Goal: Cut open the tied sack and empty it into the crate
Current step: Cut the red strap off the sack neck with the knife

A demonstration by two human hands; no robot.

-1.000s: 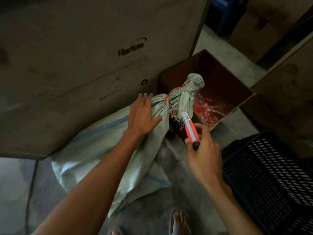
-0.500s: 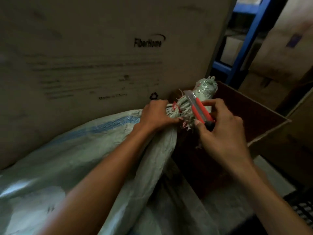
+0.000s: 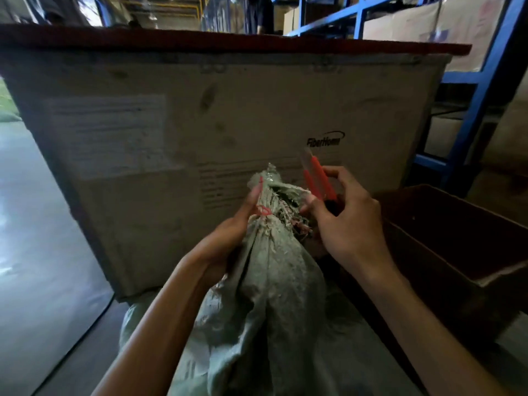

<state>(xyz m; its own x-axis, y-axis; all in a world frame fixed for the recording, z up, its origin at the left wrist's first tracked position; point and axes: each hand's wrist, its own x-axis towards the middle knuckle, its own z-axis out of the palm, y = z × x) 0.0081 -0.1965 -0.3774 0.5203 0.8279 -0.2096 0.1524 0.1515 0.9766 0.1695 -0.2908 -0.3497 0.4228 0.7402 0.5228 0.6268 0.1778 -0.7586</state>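
Observation:
A pale green woven sack (image 3: 265,304) stands upright in front of me, its neck bunched and bound with red string (image 3: 264,210). My left hand (image 3: 228,238) grips the neck from the left, just under the tie, thumb up along the tuft. My right hand (image 3: 345,221) holds an orange utility knife (image 3: 318,178) to the right of the tie, blade end pointing up and away from the sack, fingertips touching the frayed neck. The black crate is out of view.
A large FiberHome cardboard box (image 3: 228,124) fills the space right behind the sack. An open brown carton (image 3: 457,230) sits at the right. Blue shelving (image 3: 483,90) with boxes stands behind it. Bare concrete floor (image 3: 37,252) lies to the left.
The sack's neck has been raised upright. My left hand shifted lower on the neck. The knife lifted off the tie and now points up. My view tilted upward; the black crate left the frame.

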